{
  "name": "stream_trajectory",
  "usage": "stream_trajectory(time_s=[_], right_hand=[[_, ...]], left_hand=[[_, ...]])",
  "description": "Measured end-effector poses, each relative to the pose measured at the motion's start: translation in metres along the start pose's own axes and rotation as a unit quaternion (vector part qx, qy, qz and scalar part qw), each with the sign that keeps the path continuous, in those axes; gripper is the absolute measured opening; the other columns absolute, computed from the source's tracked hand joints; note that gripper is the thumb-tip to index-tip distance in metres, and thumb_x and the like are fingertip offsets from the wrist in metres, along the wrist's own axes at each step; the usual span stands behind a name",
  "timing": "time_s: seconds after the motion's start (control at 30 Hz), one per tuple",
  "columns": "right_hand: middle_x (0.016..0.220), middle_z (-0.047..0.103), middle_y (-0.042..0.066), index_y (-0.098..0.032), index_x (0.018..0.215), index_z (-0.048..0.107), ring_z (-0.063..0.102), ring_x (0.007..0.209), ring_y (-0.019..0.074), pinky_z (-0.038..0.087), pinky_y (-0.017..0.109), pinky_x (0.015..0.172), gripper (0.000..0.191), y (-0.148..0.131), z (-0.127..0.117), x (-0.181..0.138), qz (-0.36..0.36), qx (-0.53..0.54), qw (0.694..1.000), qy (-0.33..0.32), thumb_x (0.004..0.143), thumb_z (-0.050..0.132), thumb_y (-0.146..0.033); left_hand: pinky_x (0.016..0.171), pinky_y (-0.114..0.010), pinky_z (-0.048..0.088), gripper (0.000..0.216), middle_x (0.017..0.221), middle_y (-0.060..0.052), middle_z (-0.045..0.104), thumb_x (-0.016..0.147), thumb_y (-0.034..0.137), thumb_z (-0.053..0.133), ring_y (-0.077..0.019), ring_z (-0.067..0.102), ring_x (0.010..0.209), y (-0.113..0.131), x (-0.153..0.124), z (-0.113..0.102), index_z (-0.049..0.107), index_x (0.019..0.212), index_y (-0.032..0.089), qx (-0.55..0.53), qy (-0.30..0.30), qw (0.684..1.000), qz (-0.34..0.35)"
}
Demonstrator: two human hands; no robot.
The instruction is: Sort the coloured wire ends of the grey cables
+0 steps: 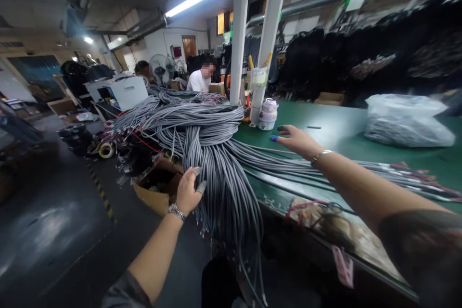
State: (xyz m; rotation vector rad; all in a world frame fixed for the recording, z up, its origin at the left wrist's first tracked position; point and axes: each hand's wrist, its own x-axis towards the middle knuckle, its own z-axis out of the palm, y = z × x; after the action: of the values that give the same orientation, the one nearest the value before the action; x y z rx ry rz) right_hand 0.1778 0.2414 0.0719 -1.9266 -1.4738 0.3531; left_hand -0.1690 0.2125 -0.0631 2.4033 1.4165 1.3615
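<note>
A large bundle of grey cables point(225, 178) lies over the table corner, with many strands hanging down past the edge. At the left side of the hanging strands is my left hand point(188, 191), its covered fingertips apart and close against the cables; whether they touch is hard to tell. My right hand point(299, 141) reaches over the green table, fingers stretched out and holding nothing. A blue cover and a dark one sit on its fingertips. Beneath that arm, a long spread of grey cables point(281, 166) runs to the right, ending in reddish wires.
A lidded pale cup point(268, 114) stands by the white post point(241, 33). A filled plastic bag point(407, 120) rests on the green table point(335, 125). Below left is an open cardboard box point(153, 197). A pink clip point(342, 265) hangs at the front edge. Another person point(197, 80) sits behind.
</note>
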Motion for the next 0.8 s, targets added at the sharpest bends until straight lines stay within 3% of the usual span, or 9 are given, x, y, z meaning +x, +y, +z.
stream_trajectory(time_s=[0.13,0.23,0.43,0.7,0.8], right_hand=[[0.121,0.061,0.021,-0.011,0.125,0.054,0.057,0.115,0.036,0.045,0.045,0.097,0.067,0.01,0.016,0.058,0.068,-0.066,0.995,0.03,0.071,0.07,-0.048],[0.129,0.053,0.026,-0.008,0.133,0.045,0.053,0.12,0.038,0.043,0.047,0.098,0.078,0.015,0.024,0.089,0.099,-0.087,0.99,0.052,0.072,0.07,-0.049],[0.139,0.037,0.035,0.002,0.145,0.022,0.04,0.13,0.0401,0.034,0.044,0.102,0.087,0.012,0.023,0.127,0.096,-0.09,0.988,0.081,0.082,0.062,-0.043],[0.144,0.026,0.03,-0.007,0.147,0.024,0.035,0.131,0.0421,0.031,0.044,0.1,0.087,0.008,0.034,0.169,0.083,-0.09,0.989,0.08,0.079,0.066,-0.042],[0.136,0.035,0.029,-0.009,0.147,0.023,0.043,0.123,0.0399,0.035,0.044,0.092,0.092,0.018,0.043,0.189,0.075,-0.09,0.99,0.081,0.076,0.07,-0.042]], left_hand=[[0.107,-0.047,0.039,0.04,0.128,-0.012,0.061,0.081,0.021,0.054,-0.0275,0.047,0.129,-0.017,0.056,0.039,0.057,0.121,0.015,0.075,-0.017,0.994,0.074],[0.107,-0.048,0.037,0.039,0.127,-0.011,0.063,0.081,0.019,0.051,-0.0269,0.053,0.123,-0.022,0.075,0.059,0.059,0.119,0.017,0.108,-0.053,0.988,0.092],[0.108,-0.047,0.034,0.035,0.127,-0.008,0.064,0.085,0.023,0.047,-0.0246,0.056,0.12,-0.022,0.067,0.062,0.061,0.117,0.018,0.108,-0.042,0.988,0.106],[0.109,-0.045,0.032,0.039,0.128,-0.008,0.062,0.085,0.028,0.046,-0.0245,0.054,0.121,-0.02,0.063,0.058,0.059,0.121,0.018,0.093,-0.059,0.988,0.106],[0.11,-0.044,0.03,0.041,0.129,-0.007,0.062,0.086,0.031,0.045,-0.0241,0.054,0.121,-0.018,0.062,0.056,0.059,0.122,0.019,0.081,-0.065,0.989,0.101]])
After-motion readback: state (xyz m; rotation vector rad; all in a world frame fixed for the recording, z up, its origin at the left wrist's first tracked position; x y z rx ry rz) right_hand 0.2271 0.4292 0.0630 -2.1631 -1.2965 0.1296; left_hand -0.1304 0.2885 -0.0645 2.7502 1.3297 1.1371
